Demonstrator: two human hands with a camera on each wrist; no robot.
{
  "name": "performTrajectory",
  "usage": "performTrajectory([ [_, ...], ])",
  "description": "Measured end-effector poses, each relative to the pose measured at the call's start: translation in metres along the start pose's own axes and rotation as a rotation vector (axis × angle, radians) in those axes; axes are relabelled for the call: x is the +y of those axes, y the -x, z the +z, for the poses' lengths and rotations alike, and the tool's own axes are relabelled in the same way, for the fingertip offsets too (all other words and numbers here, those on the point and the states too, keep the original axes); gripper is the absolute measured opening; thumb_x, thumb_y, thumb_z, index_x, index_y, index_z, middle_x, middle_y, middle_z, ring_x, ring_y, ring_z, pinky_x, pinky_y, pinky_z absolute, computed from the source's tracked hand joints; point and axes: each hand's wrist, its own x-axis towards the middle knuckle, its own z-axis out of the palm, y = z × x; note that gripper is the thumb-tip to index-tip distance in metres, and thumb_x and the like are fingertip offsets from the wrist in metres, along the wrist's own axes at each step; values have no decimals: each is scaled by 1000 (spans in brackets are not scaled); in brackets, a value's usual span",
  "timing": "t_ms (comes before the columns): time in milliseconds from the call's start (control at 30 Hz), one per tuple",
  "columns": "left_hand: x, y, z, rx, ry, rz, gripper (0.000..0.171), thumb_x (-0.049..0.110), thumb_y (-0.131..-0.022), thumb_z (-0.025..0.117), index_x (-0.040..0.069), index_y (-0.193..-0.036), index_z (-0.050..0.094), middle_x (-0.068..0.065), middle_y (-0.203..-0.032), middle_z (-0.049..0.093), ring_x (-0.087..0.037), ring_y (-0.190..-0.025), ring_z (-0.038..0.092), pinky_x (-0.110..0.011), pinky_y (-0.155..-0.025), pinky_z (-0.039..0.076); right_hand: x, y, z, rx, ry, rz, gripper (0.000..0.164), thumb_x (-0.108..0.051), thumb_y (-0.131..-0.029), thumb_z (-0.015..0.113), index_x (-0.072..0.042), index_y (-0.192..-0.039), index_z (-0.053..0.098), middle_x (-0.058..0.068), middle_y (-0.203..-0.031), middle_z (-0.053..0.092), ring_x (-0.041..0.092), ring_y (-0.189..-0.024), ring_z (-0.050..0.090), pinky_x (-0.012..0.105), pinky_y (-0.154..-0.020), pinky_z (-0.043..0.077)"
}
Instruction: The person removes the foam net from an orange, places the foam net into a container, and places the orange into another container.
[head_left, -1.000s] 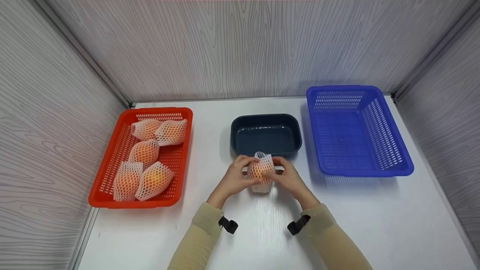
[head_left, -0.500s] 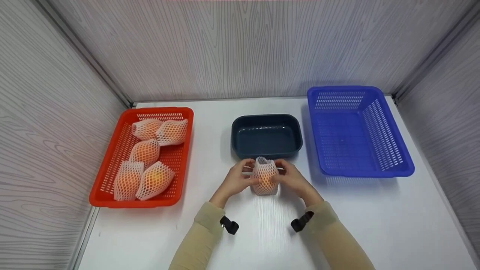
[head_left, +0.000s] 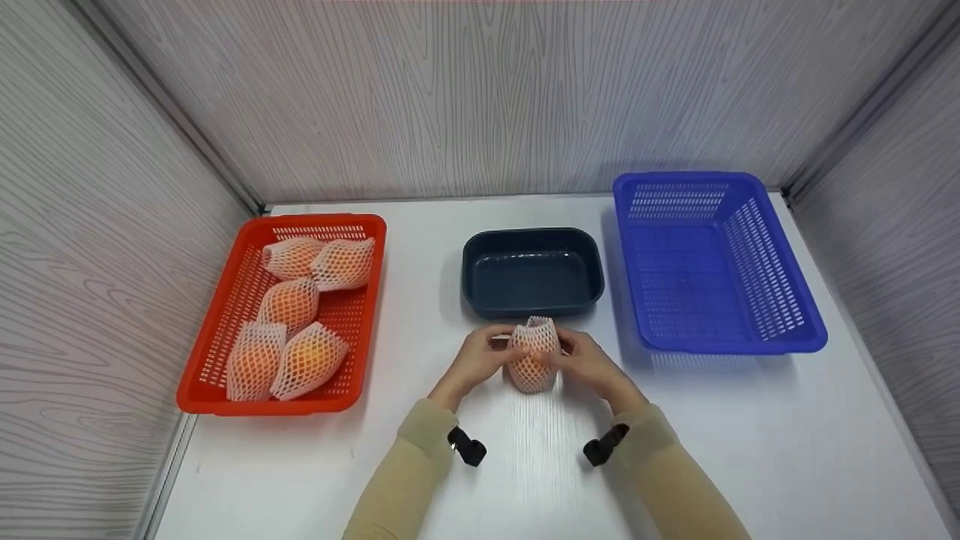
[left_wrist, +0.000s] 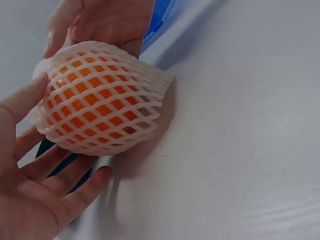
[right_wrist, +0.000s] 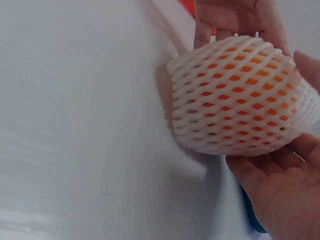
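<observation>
An orange fruit in a white foam net sleeve [head_left: 533, 369] stands over the white table in front of the dark dish, between both hands. My left hand [head_left: 480, 358] holds its left side, thumb on the near face and fingers behind. On the other side my right hand [head_left: 592, 366] grips the net the same way. In the left wrist view the net [left_wrist: 100, 100] wraps the fruit, with orange skin showing through the mesh; the left thumb presses its upper part. The right wrist view shows the sleeve's loose lower end [right_wrist: 185, 100] close to the table.
A dark blue-green dish [head_left: 532, 300] lies just beyond the hands. To the left stands a red basket [head_left: 352, 307] with several net-wrapped orange fruits [head_left: 289, 304]. A blue basket [head_left: 735, 346] with nothing in it stands on the right. Wood-grain panels enclose the back and sides.
The netted fruit has come slightly nearer and to the right, and from tilted with both hands around it now stands more upright. Both hands have shifted slightly with it; the baskets and dish have not moved.
</observation>
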Motion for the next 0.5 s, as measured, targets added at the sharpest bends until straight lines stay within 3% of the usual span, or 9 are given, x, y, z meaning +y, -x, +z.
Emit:
performTrajectory([
  [267, 4, -2, 3, 86, 70, 38, 29, 17, -83, 80, 1, -107, 73, -7, -108, 68, -23, -104, 63, -34, -88, 51, -11, -4, 6, 171, -12, 60, 33, -18, -94, 68, 0, -121, 68, 12, -114, 69, 20, -104, 62, 31, -92, 47],
  [367, 4, -1, 4, 69, 67, 42, 39, 18, -86, 77, 0, -119, 68, -10, -118, 65, -25, -112, 59, -35, -96, 48, -15, -6, 10, 260, 10, 78, 26, -14, -91, 70, 0, -113, 72, 12, -109, 71, 19, -100, 64, 29, -86, 49],
  [500, 2, 1, 6, 11, 38, -13, 53, 28, -93, 70, 2, -136, 55, -12, -127, 58, -25, -116, 56, -36, -96, 47, -19, -9, 15, 348, 40, 83, 21, -10, -87, 74, 0, -105, 75, 11, -102, 72, 17, -91, 64, 26, -77, 51],
])
